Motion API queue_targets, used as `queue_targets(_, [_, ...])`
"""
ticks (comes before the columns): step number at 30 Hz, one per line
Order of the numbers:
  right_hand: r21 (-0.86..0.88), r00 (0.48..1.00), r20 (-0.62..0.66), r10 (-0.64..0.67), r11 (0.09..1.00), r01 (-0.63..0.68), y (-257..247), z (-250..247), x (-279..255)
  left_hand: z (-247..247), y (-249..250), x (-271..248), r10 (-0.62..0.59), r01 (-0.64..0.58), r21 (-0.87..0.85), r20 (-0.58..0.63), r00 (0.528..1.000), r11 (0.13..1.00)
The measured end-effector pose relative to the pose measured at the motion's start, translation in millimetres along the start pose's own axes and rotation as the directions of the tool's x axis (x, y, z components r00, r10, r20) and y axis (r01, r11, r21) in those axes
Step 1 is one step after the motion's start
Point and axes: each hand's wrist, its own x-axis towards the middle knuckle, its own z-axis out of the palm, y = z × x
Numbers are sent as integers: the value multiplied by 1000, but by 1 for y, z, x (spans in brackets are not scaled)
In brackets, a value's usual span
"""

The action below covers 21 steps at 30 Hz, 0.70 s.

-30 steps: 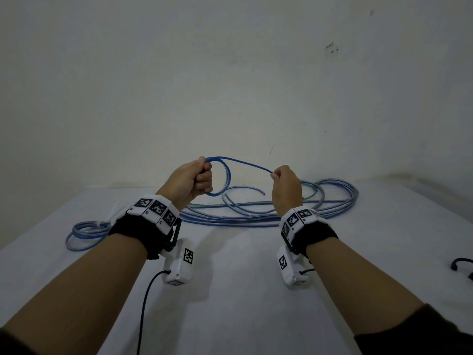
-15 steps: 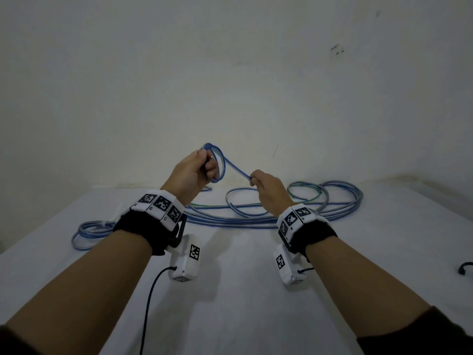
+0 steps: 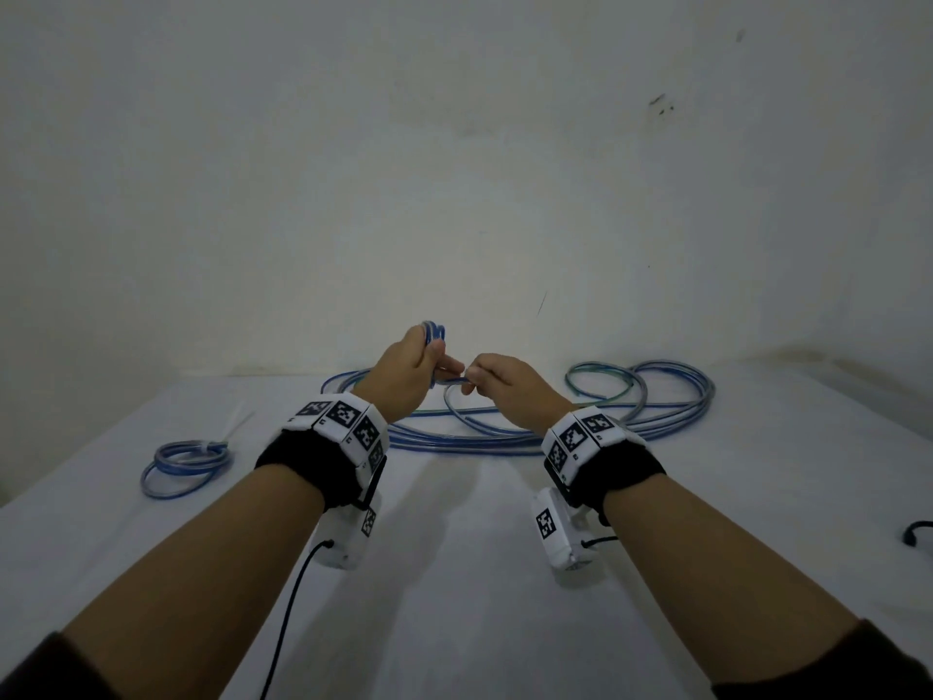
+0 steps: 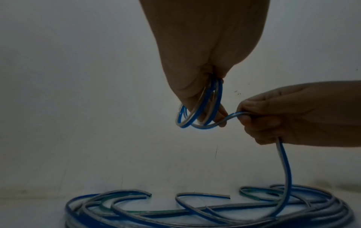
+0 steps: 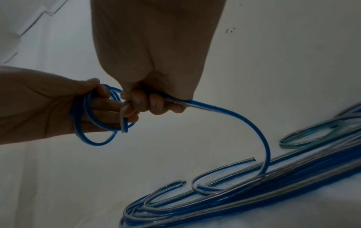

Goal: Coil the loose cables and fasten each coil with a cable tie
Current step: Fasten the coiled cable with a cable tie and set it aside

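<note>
Way off to the left of the left hand (image 3: 409, 373) sits a finished coil (image 3: 187, 459), already cinched with a white cable tie (image 3: 233, 430), so one's done. The left hand is clamped around a small bundle of loops (image 4: 199, 108) of the blue cable, fingers threaded through them. Compared to a second ago, when the hands were spread apart with a single open loop stretched between them, the right hand (image 3: 510, 391) has swung in and is now practically touching the left, fingers curled tight around the running length of blue cable (image 5: 250, 123). So another turn is getting laid onto the coil (two or three wraps by my count). To the right of and beyond the right hand, the loose pile (image 3: 656, 401) is still big, so I'd guess lots more wrapping before a tie goes on.
</note>
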Motion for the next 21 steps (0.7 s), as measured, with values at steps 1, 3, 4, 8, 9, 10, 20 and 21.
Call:
queue_targets(1, [-15, 1000, 1, -5, 1000, 5, 1, 0, -1, 0, 1, 0, -6, 5, 60, 6, 1000, 998])
queue_targets(3, [-9, 1000, -4, -20, 1000, 20, -1, 1, -4, 0, 1, 0, -12, 9, 130, 18, 1000, 991])
queue_targets(4, [-8, 999, -11, -48, 999, 48, 0, 1, -5, 0, 0, 0, -17, 12, 144, 30, 999, 990])
queue_targets(8, [-121, 978, -60, -198, 974, 189, 4, -4, -4, -3, -6, -2, -24, 8, 263, 55, 998, 965])
queue_targets(9, [-166, 968, -84, -236, 961, 220, 8, -7, -3, -4, -7, -2, -33, 16, 290, 55, 998, 957])
queue_targets(10, [-226, 960, -107, -260, 946, 231, 11, -9, -3, -4, -8, -3, -45, 25, 302, 59, 997, 953])
queue_targets(20, [-617, 927, -255, -276, 784, 64, 21, -8, -9, -4, -11, -6, -112, 18, 398, 215, 970, 917])
queue_targets(21, [-590, 948, -224, -225, 806, 52, 20, -10, -10, -5, -8, -7, -94, -12, 430, 225, 970, 903])
